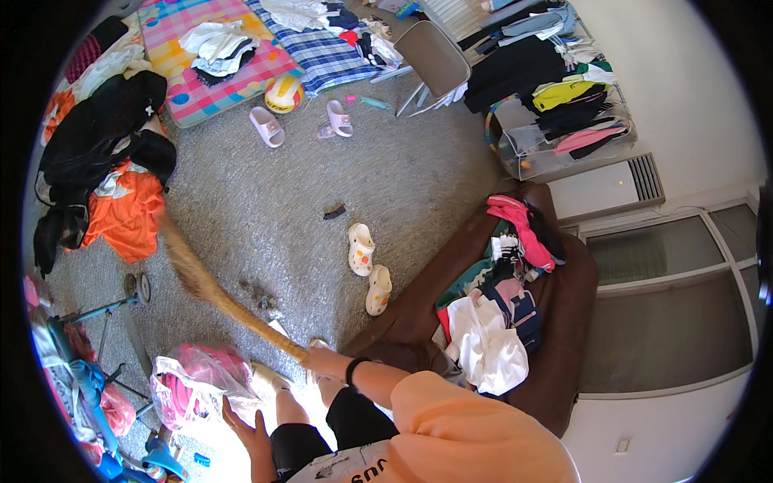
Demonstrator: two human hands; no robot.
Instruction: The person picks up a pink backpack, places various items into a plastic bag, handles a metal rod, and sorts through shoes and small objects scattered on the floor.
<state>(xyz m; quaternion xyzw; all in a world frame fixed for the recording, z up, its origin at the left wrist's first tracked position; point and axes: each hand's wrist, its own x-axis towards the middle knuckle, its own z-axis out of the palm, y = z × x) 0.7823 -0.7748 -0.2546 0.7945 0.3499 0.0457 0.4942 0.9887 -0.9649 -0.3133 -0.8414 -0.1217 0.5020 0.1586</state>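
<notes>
My right hand (314,361), with a black band at the wrist, grips the handle of a straw broom (211,290). The broom slants away to the upper left over the grey carpet, and its blurred bristle end reaches an orange garment (130,214). Fingers apart, my left hand (244,428) is raised beside a clear plastic bag with pink things in it (193,386) and holds nothing. A small heap of dark debris (263,299) lies on the carpet just beyond the broom's shaft.
Cream clogs (361,250) stand near a brown sofa (580,290) heaped with clothes. Farther off are pink slides (267,127), a ball (284,94), a folding chair (432,60) and padded mats (181,90). A dark object (334,211) lies mid-floor. A wheeled frame (142,288) stands at left.
</notes>
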